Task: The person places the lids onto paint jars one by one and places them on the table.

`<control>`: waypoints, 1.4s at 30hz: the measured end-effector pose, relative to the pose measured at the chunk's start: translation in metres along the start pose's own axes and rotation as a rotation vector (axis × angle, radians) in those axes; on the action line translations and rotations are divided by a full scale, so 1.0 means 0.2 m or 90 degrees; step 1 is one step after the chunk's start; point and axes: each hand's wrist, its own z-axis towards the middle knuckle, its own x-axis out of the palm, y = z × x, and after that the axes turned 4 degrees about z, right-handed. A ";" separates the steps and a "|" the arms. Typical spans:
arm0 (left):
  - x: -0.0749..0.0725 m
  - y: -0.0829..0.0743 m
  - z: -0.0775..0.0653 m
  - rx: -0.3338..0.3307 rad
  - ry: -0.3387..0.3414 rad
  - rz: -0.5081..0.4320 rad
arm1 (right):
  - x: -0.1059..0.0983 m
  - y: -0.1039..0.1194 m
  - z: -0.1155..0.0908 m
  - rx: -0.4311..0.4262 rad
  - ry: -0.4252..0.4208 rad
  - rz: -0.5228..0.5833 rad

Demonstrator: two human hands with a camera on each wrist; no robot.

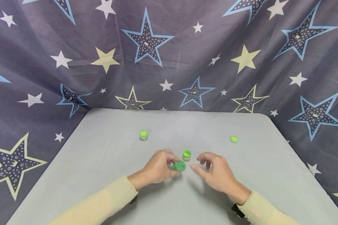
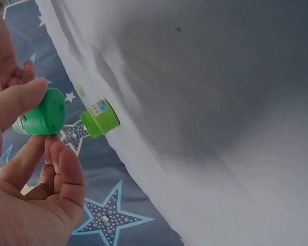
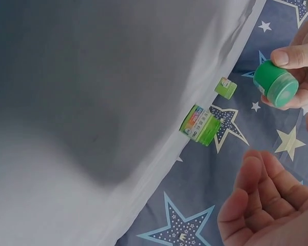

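My left hand [image 1: 161, 166] pinches a small dark green paint jar [image 1: 179, 166] between thumb and fingers, holding it tilted above the table. One end of that jar [image 3: 284, 90] looks translucent in the right wrist view; I cannot tell whether it is capped. Just beyond it stands a light green paint jar [image 1: 186, 155], lidless, with bright green inside and a printed label [image 3: 199, 123]. To the right of both jars is my right hand [image 1: 217, 172], its fingers loosely bent and holding nothing. A light green lid [image 1: 233, 139] lies farther right on the table.
Another light green jar [image 1: 143, 135] stands at the back left of the table. A pale grey cloth [image 1: 115, 125] covers the table. Behind it hangs a dark curtain [image 1: 180, 68] printed with stars.
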 end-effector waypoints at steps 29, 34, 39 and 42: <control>-0.09 0.12 0.06 -0.053 -0.077 0.018 | -0.07 -0.08 -0.01 0.015 -0.020 -0.021; -0.10 0.15 0.08 -0.072 -0.088 0.025 | -0.08 -0.09 -0.01 0.013 -0.022 -0.025; -0.11 0.18 0.10 -0.100 -0.090 0.044 | -0.09 -0.10 -0.01 0.015 -0.022 -0.038; -0.13 0.20 0.11 -0.118 -0.091 0.052 | -0.10 -0.11 -0.01 0.013 -0.022 -0.045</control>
